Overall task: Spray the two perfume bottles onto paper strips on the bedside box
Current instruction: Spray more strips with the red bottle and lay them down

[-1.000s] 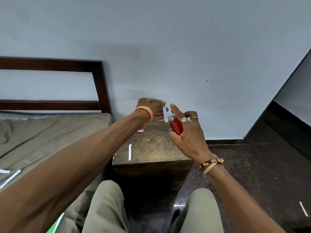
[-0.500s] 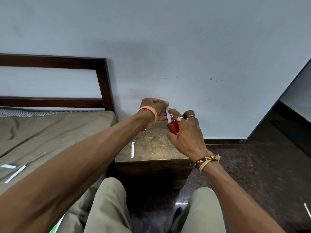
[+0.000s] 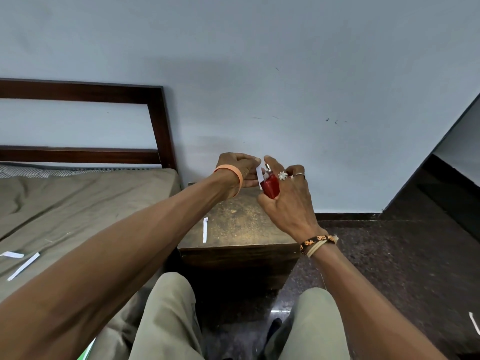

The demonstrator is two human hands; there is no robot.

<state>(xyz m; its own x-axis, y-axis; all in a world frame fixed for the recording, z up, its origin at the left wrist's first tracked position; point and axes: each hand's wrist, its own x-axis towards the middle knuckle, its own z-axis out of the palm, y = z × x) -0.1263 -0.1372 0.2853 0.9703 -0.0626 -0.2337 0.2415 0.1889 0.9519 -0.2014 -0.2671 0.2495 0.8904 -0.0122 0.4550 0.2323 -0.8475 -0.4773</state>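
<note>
Closer together than a second ago, the left hand (image 3: pixel 241 170) pinches a limp paper strip (image 3: pixel 259 175) beside the nozzle of the red perfume bottle (image 3: pixel 270 185). The right hand (image 3: pixel 285 201) grips the bottle's body above the bedside box (image 3: pixel 241 224). It is probably glass: small and slick. One bottle shows. Five strips: the held one, box-top strip (image 3: pixel 205 229), two bed strips (image 3: pixel 23 266), floor strip (image 3: pixel 474 326).

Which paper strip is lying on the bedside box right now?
The strip flat near the left edge of the box; another is pinched in the left hand, two lie on the bed, one on the floor.
</note>
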